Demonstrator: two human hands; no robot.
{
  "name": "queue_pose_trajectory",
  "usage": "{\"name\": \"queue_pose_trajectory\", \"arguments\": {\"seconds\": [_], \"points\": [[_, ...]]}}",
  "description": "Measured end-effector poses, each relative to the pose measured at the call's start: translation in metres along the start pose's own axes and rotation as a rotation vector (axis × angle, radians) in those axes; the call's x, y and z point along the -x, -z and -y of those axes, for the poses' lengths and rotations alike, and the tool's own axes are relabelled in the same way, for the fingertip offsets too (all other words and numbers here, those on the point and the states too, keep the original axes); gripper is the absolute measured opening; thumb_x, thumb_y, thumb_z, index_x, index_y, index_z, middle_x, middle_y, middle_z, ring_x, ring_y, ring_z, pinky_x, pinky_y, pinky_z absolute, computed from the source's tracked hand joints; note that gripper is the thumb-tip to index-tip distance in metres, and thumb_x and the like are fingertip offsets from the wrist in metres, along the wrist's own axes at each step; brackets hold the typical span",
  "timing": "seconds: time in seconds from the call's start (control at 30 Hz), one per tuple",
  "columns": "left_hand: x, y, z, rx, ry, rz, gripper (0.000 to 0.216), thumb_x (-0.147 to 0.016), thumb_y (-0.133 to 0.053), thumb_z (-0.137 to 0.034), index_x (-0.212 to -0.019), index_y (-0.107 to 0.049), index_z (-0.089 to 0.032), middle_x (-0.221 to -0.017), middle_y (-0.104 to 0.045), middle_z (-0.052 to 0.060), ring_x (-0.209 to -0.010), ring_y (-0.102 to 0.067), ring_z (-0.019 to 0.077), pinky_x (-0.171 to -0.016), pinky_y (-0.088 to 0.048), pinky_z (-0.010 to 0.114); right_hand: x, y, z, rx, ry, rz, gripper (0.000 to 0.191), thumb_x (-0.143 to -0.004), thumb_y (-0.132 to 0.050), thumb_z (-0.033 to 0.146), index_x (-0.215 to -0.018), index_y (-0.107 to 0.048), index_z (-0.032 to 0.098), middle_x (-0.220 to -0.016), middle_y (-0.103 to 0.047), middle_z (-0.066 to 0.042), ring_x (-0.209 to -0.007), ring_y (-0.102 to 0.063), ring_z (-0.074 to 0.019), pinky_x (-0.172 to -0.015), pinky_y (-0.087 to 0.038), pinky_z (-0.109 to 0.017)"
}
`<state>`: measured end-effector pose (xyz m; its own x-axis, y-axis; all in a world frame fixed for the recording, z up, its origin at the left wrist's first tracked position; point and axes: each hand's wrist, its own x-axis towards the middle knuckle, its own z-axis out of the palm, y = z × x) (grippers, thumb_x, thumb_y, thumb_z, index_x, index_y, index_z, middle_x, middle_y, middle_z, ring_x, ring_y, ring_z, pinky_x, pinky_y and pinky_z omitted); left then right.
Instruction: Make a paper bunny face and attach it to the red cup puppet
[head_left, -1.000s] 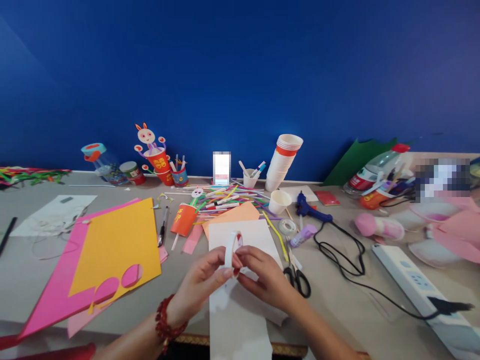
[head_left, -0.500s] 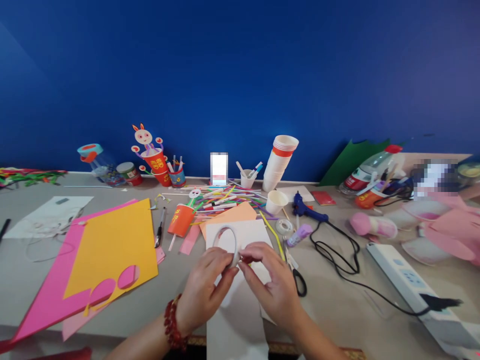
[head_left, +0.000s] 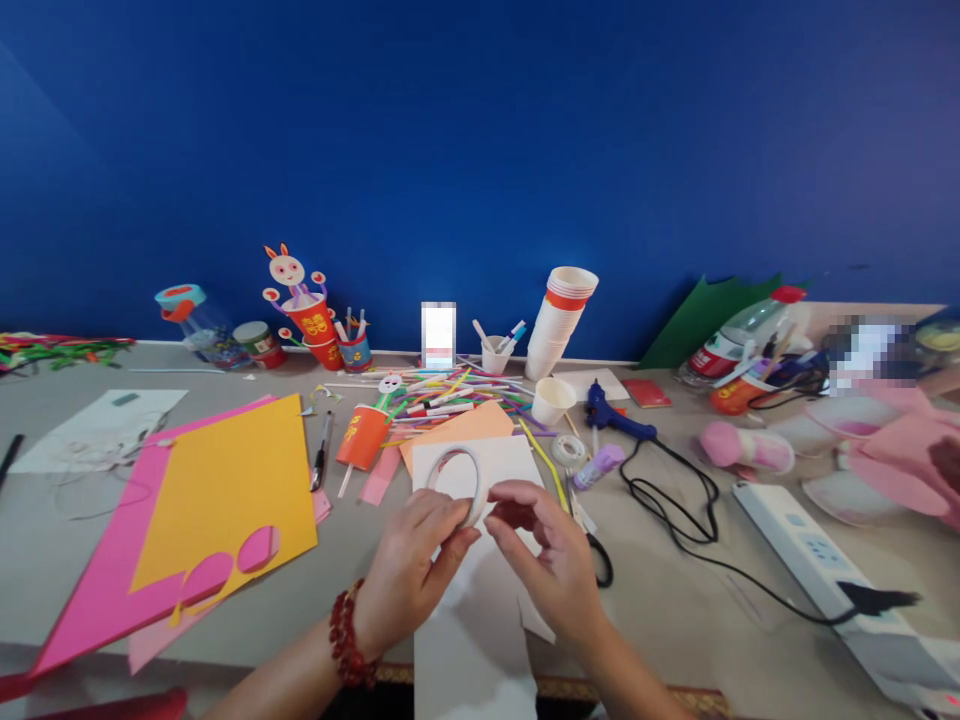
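My left hand, with a red bead bracelet at the wrist, pinches a thin roll of tape between thumb and fingers. The roll stands upright over white paper. Just right of it my right hand is raised, its thumb and forefinger a little apart, with nothing visible between them; its other fingers curl inward. Partly behind that hand lie scissors with black handles. A purple glue stick and a smaller roll of white tape lie beyond it.
Yellow card over pink card lies to the left. Farther back are an orange paper cup, many coloured straws and stacked white cups. To the right are a blue glue gun with its black cord and a power strip.
My right hand has parted from the tape roll, and its thumb and forefinger have spread. My left hand keeps the roll, which has turned slightly.
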<state>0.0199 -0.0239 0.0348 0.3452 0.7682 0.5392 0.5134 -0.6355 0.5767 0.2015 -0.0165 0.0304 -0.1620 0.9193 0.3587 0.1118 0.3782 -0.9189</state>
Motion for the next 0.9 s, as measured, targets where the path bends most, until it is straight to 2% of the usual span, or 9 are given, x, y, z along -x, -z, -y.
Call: {"name": "queue_pose_trajectory", "arguments": {"seconds": [0.07, 0.2, 0.33, 0.43, 0.47, 0.53, 0.63, 0.77, 0.9], "points": [[-0.003, -0.001, 0.0, -0.074, -0.1, -0.006, 0.016, -0.095, -0.052, -0.015, -0.109, -0.058, -0.016, -0.083, -0.065, 0.005, -0.078, -0.059, 0.0183, -0.084, -0.052, 0.038, -0.002, 0.001, 0.0, -0.104, -0.079, -0.008, 0.024, -0.09, -0.065, 0.026, -0.113, -0.059, 0.025, -0.097, -0.065, -0.003, -0.082, -0.064, -0.0152, -0.074, -0.054, -0.026], [-0.004, -0.004, 0.001, -0.203, -0.252, 0.024, 0.017, -0.092, -0.055, -0.011, -0.107, -0.061, -0.015, -0.084, -0.068, 0.004, -0.079, -0.062, 0.0166, -0.106, -0.044, 0.047, -0.007, 0.001, 0.001, -0.22, -0.189, 0.022, 0.021, -0.087, -0.067, 0.031, -0.104, -0.061, 0.021, -0.092, -0.067, -0.004, -0.074, -0.061, -0.0146, -0.064, -0.052, -0.025], [0.004, 0.004, 0.005, -0.201, -0.32, -0.05, 0.025, -0.09, -0.058, -0.015, -0.115, -0.06, -0.017, -0.109, -0.066, 0.01, -0.107, -0.059, 0.0234, -0.108, -0.043, 0.047, -0.007, 0.003, 0.0, -0.156, -0.157, 0.015, 0.012, -0.088, -0.067, 0.026, -0.098, -0.062, 0.022, -0.081, -0.065, 0.0, -0.067, -0.057, -0.0121, -0.061, -0.048, -0.023], [0.007, 0.016, 0.009, -0.165, -0.177, -0.217, 0.039, -0.088, -0.062, -0.018, -0.125, -0.055, -0.019, -0.125, -0.057, 0.013, -0.12, -0.051, 0.0273, -0.107, -0.041, 0.047, -0.005, 0.007, -0.002, -0.045, -0.063, 0.03, 0.006, -0.089, -0.065, 0.023, -0.095, -0.065, 0.023, -0.082, -0.065, 0.0, -0.069, -0.058, -0.0123, -0.064, -0.048, -0.022], [0.006, 0.019, 0.01, -0.124, -0.091, -0.217, 0.041, -0.088, -0.061, -0.02, -0.128, -0.053, -0.019, -0.129, -0.055, 0.014, -0.123, -0.05, 0.0279, -0.107, -0.041, 0.047, -0.004, 0.009, -0.002, -0.016, -0.034, 0.041, 0.005, -0.089, -0.064, 0.022, -0.095, -0.065, 0.023, -0.084, -0.066, 0.0, -0.071, -0.059, -0.0128, -0.066, -0.049, -0.023], [0.002, 0.025, 0.013, 0.037, 0.081, -0.082, 0.034, -0.093, -0.055, -0.024, -0.127, -0.053, -0.02, -0.124, -0.06, 0.012, -0.118, -0.055, 0.0255, -0.101, -0.045, 0.042, -0.004, 0.013, -0.003, 0.039, 0.013, 0.068, 0.007, -0.091, -0.062, 0.02, -0.096, -0.065, 0.023, -0.086, -0.067, -0.001, -0.074, -0.061, -0.0139, -0.069, -0.05, -0.024], [-0.003, 0.027, 0.016, 0.318, 0.245, 0.151, 0.018, -0.099, -0.046, -0.026, -0.108, -0.06, -0.021, -0.09, -0.068, 0.004, -0.091, -0.064, 0.0184, -0.082, -0.052, 0.029, -0.005, 0.018, -0.004, 0.155, 0.085, 0.109, 0.012, -0.093, -0.057, 0.018, -0.101, -0.064, 0.023, -0.09, -0.069, -0.002, -0.075, -0.063, -0.0147, -0.07, -0.051, -0.026], [-0.005, 0.022, 0.01, 0.364, 0.259, 0.195, 0.01, -0.093, -0.055, -0.026, -0.096, -0.062, -0.019, -0.094, -0.066, 0.005, -0.093, -0.061, 0.0184, -0.08, -0.048, 0.027, -0.007, 0.021, -0.002, 0.406, 0.295, 0.158, 0.029, -0.09, -0.054, 0.011, -0.116, -0.059, 0.023, -0.108, -0.07, -0.007, -0.08, -0.066, -0.0171, -0.07, -0.054, -0.029], [-0.01, 0.014, 0.0, 0.303, 0.271, 0.223, 0.017, -0.092, -0.053, -0.024, -0.076, -0.055, -0.018, -0.075, -0.057, 0.001, -0.078, -0.055, 0.0155, -0.073, -0.044, 0.026, -0.01, 0.016, -0.002, 0.541, 0.495, 0.203, 0.031, -0.088, -0.051, 0.006, -0.114, -0.059, 0.021, -0.11, -0.072, -0.01, -0.098, -0.068, -0.0224, -0.082, -0.056, -0.035]]}}
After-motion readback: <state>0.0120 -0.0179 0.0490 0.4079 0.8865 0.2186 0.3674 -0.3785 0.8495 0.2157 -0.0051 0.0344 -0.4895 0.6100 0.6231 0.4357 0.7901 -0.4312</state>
